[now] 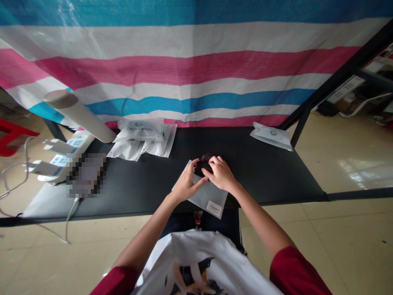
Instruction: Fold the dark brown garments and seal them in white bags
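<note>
A grey plastic pouch [206,197] with a white label lies near the front edge of the black table [270,172]. My left hand [186,184] grips the pouch's upper left part, fingers curled. My right hand [220,173] is closed on a small black object [204,164] at the pouch's top end, beside the left hand's fingertips. What the black object is cannot be made out.
Several white branded pouches [144,139] lie at the back left, one more pouch [271,135] at the back right. A white tube [80,115] leans over a white power strip with plugs [58,157] at the left. A striped tarp hangs behind.
</note>
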`<state>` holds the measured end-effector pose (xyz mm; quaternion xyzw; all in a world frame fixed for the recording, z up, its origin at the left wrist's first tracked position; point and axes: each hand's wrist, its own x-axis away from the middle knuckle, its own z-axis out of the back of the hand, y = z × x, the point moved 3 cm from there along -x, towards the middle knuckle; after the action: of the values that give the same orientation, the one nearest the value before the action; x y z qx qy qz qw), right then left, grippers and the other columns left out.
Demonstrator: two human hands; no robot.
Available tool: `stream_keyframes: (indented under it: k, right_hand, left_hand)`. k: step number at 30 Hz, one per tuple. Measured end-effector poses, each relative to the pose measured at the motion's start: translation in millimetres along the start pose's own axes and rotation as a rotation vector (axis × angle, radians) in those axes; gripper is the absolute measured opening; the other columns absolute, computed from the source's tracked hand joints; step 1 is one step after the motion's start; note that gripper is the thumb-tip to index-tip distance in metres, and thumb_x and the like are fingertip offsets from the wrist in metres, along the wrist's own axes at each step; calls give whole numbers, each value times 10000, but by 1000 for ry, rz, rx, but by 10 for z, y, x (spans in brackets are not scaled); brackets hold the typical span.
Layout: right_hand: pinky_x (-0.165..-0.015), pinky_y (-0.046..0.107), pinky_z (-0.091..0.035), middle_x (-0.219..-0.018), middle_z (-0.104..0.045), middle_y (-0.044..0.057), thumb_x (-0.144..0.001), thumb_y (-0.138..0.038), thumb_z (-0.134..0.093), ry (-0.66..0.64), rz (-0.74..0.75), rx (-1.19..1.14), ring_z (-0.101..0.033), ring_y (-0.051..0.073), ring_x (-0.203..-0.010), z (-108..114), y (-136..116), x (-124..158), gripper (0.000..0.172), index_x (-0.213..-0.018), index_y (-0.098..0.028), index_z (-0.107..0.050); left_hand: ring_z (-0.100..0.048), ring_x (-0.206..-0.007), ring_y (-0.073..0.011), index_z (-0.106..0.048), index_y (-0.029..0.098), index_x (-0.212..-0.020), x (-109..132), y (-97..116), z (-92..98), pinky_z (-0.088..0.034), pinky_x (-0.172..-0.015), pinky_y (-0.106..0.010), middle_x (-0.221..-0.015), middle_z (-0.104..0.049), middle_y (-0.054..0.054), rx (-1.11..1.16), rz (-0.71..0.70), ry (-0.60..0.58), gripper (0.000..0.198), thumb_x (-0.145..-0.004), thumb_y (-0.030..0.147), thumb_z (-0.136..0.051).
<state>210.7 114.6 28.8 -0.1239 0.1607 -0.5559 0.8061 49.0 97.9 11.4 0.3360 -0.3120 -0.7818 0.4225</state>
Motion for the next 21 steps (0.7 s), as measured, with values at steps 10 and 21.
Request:
stream_keyframes:
  k: [10, 21]
  right_hand:
    - [-821, 314, -499, -975, -688, 119, -936, -415, -561, 217, -238, -71, -644, 239, -959, -154, 526, -251, 259, -952, -205, -710]
    - [-783, 313, -525, -1068, -707, 119, -708, -318, -800, -82, -337, -587, -685, 191, -883, -304, 864, -372, 601, -1235, -123, -587]
  left_hand:
    - [-481, -1274, -302, -469, 199, -1358, 151, 298, -98, -418, -1062, -501, -1415, -497, -132, -315, 20, -48, 448, -932, 324, -534]
    - [-430, -1387, -312, -457, 155, -1420, 517, 359, -290, -427, -1065, -518, -1310, -638, -135, -357, -16, -355, 510, -963, 374, -507]
